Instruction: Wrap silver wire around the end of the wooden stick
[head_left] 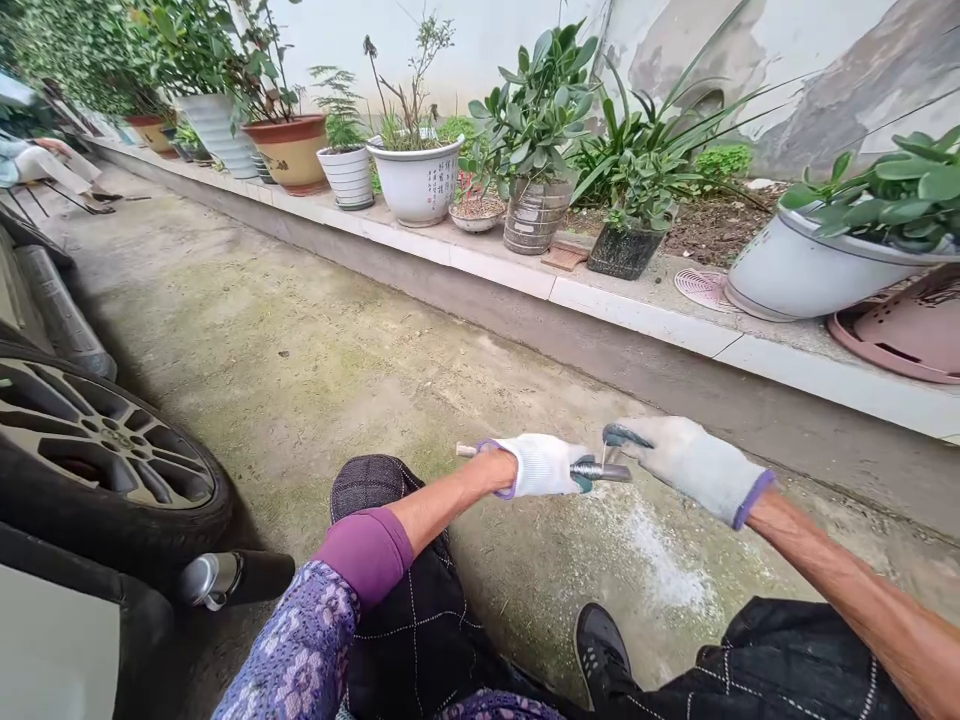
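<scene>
My left hand (pixel 541 465), in a white knit glove with a purple cuff, is closed around a metal bar (pixel 616 473). The bar's flat grey end sticks out past the fingers, and something shiny and ridged lies along it. A pale wooden stick end (pixel 466 451) shows behind the left wrist; whether it belongs to the bar is hidden. Just right of the bar, my right hand (pixel 679 460), gloved with dark fingertips, is closed in a pinch. A thin pale strand (pixel 605 452) runs down from its fingertips towards the bar.
White powder (pixel 667 560) lies scattered on the mossy concrete below my hands. A tiled ledge (pixel 517 275) carries several potted plants. To the left are a car wheel (pixel 105 440) and a dark flask (pixel 259 577) lying down. A seated person (pixel 56 165) is far left.
</scene>
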